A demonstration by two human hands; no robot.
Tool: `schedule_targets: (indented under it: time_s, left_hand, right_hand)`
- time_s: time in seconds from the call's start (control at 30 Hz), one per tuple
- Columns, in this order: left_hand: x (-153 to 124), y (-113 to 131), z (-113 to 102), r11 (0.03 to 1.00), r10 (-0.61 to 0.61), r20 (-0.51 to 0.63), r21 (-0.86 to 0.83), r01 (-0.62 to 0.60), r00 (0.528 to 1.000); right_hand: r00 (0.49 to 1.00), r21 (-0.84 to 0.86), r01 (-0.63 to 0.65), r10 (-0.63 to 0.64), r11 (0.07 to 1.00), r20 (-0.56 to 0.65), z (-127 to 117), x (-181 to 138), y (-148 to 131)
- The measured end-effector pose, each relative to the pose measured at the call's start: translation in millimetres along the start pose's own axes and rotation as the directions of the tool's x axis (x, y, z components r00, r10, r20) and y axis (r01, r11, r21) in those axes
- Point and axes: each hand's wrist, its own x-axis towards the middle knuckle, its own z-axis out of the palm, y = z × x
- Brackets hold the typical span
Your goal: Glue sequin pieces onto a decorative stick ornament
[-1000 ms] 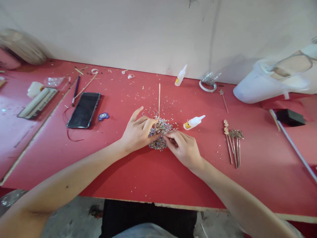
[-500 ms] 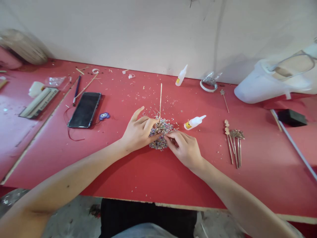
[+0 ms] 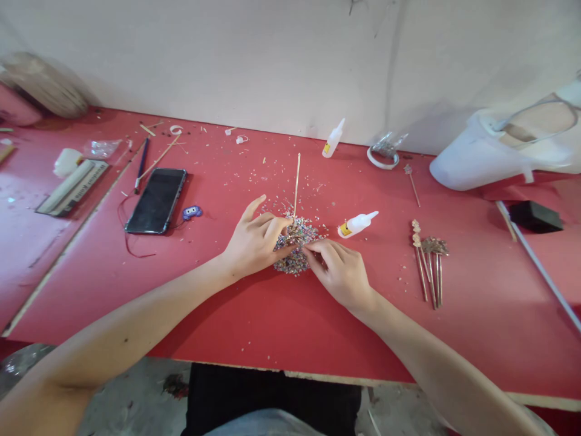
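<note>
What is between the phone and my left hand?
In the head view, a small blue-purple trinket lies on the red table between the phone and your left hand, nearer the phone.

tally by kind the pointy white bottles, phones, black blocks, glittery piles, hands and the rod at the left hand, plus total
Pointy white bottles: 2
Phone: 1
Black block: 1
Glittery pile: 1
Hands (left hand, right hand): 2
Gold rod at the left hand: 1
Total: 8

Dark phone (image 3: 155,201) beside blue trinket (image 3: 192,212)
</note>
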Motion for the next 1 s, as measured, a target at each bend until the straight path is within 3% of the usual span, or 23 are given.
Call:
schedule_targets:
  time_s: [0.7,0.87,1.0]
  left_hand:
    - [-1.7,-1.3,0.4,1.000,0.015,0.005,0.022,-0.015,1.000]
    - [-1.8,-0.9,0.3,1.000,0.010,-0.001,0.006,-0.010,1.000]
    - [-1.6,-0.5,-0.1,1.000,-0.018,0.020,-0.018,0.018,1.000]
  right_hand:
    - [1.000,-0.013,0.022,-0.022,1.000,0.003,-0.7,0.3,1.5]
    - [1.000,0.033,-0.030,0.030,0.999,0.010,-0.1,-0.4,1.1]
    - [0.986,0.163,-0.168,0.164,0.972,0.039,1.5,-1.9,0.3]
